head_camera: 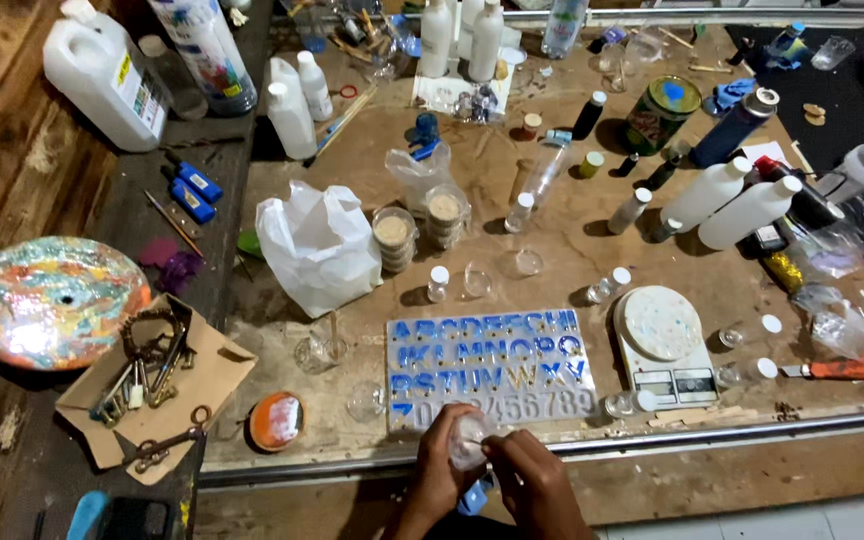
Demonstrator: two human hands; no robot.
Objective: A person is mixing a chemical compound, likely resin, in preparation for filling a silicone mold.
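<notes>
Both hands, left (439,462) and right (532,478), close together on a small clear cup (469,440), just below the blue letter mould (489,366); scale (664,345) sits beside it.

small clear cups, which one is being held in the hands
The small clear cup at the near table edge, gripped by both hands; the other cups sit untouched farther back.

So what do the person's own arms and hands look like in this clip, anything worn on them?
Both are bare. The left hand and right hand show no gloves, and no rings or bands can be made out at this size. The forearms run off the lower edge of the picture with no sleeve, watch or bracelet in view; anything worn above that is out of frame.
</notes>
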